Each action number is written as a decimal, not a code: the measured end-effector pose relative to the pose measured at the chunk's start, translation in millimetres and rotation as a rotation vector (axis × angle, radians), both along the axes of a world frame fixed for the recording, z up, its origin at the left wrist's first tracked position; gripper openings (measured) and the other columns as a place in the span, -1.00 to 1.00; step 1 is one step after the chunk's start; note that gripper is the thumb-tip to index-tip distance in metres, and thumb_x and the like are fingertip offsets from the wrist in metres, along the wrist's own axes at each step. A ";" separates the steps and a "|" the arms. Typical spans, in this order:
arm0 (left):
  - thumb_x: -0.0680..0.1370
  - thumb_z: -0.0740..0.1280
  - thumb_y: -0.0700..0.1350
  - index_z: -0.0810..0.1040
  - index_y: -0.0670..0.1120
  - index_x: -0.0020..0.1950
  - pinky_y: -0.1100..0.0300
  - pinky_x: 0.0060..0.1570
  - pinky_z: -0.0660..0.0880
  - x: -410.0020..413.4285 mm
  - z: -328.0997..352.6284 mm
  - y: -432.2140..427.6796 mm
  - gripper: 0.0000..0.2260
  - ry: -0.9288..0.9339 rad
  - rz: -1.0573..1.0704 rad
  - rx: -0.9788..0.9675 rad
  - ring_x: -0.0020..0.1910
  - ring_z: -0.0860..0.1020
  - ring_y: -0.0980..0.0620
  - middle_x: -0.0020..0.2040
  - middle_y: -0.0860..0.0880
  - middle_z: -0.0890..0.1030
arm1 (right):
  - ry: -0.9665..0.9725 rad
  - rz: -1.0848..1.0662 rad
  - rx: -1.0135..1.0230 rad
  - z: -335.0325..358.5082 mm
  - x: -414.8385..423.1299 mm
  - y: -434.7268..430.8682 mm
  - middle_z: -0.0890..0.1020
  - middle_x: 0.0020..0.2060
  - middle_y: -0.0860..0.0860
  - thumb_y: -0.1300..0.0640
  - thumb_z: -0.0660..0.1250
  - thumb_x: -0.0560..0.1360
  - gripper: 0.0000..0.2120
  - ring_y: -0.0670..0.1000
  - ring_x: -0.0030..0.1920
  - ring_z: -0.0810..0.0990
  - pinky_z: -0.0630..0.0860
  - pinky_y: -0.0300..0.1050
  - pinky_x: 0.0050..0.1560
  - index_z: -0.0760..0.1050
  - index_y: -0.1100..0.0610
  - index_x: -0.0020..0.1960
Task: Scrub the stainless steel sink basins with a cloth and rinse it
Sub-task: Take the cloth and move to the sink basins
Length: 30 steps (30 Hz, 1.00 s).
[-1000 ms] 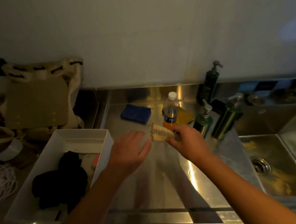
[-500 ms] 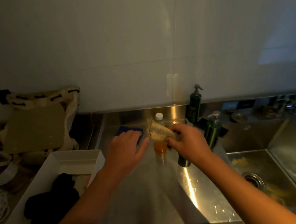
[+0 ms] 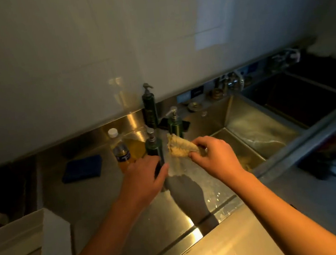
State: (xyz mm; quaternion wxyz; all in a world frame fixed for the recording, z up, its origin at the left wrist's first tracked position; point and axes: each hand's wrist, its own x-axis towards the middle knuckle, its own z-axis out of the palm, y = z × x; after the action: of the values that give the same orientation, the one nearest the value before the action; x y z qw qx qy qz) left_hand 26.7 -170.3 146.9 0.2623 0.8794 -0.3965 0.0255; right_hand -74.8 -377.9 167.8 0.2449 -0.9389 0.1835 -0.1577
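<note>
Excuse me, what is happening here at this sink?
A person stands at a stainless steel counter. The right hand pinches a crumpled pale yellow cloth above the counter, just left of the steel sink basin. The left hand is closed around the nearest dark green pump bottle, probably to put soap on the cloth. The basin shows yellowish residue, so scrubbing looks unfinished. A folded blue cloth lies further left.
</note>
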 end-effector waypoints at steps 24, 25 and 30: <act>0.61 0.00 0.25 0.54 0.00 0.30 0.07 0.04 0.47 -151.5 23.8 -276.7 -0.49 -0.185 -0.582 0.115 0.10 0.58 0.02 0.18 0.05 0.62 | -0.078 -0.623 0.087 -11.1 -261.3 -175.6 0.63 -0.03 -0.19 -0.10 0.36 0.48 -0.73 -0.12 -0.05 0.58 0.59 -0.04 -0.07 0.59 -0.14 0.17; 0.61 0.00 0.25 0.54 -0.01 0.30 0.04 0.05 0.49 -157.9 23.2 -286.9 -0.49 -0.183 -0.593 0.114 0.10 0.59 0.00 0.18 0.04 0.62 | -0.081 -0.640 0.094 -12.8 -269.3 -184.9 0.64 -0.02 -0.19 -0.10 0.36 0.48 -0.73 -0.12 -0.05 0.58 0.59 -0.04 -0.06 0.59 -0.14 0.17; 0.62 0.03 0.23 0.55 -0.02 0.26 -0.04 0.03 0.53 -185.4 16.7 -355.3 -0.53 -0.199 -0.673 0.156 0.08 0.60 -0.04 0.15 0.01 0.63 | -0.065 -0.730 0.123 -20.2 -307.0 -237.3 0.65 0.03 -0.14 -0.09 0.36 0.50 -0.72 -0.11 -0.02 0.57 0.58 -0.07 -0.04 0.58 -0.11 0.20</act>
State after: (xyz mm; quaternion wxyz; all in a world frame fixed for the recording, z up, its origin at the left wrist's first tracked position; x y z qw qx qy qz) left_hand -158.7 -525.6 163.6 0.1481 0.7103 -0.6881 -0.0071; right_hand -381.9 -615.2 147.6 0.2342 -0.7895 0.5076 -0.2533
